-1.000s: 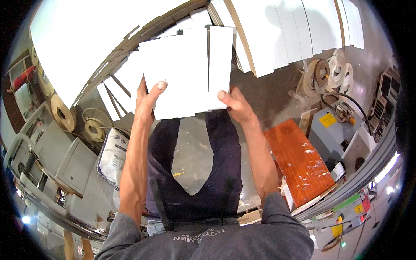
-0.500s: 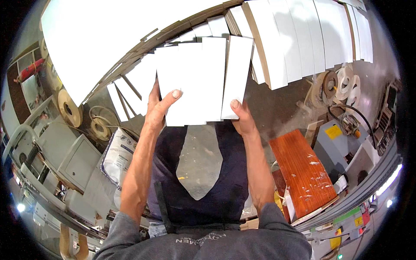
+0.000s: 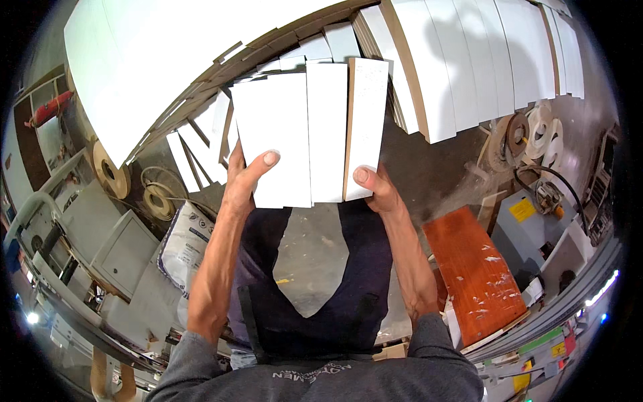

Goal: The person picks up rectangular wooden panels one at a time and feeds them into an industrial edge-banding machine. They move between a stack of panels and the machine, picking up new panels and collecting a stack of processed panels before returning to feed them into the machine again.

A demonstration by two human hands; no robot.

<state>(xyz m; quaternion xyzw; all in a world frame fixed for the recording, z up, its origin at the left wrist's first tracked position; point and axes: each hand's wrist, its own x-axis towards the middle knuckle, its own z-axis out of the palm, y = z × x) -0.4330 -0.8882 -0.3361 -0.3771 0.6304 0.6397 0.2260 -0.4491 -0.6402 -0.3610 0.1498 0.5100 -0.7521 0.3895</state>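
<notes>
Panels (image 3: pixel 311 137), white with brown edges, fan at twelve o'clock; we see left hand (image 3: pixel 242 179) and right hand (image 3: pixel 376 189) fingers clenched on them.

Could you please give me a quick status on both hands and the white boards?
Left hand and right hand both gripping the bottom edge of the white boards, held up side by side. Stacked panels just beyond. Nothing between.

A woodworking or cabinet-making workshop: stacked white laminated panels (image 3: pixel 469 60), rolls of edge banding (image 3: pixel 110 171), a machine with a cable (image 3: pixel 546 201), and what looks like sawdust on the concrete floor (image 3: pixel 429 167).
</notes>
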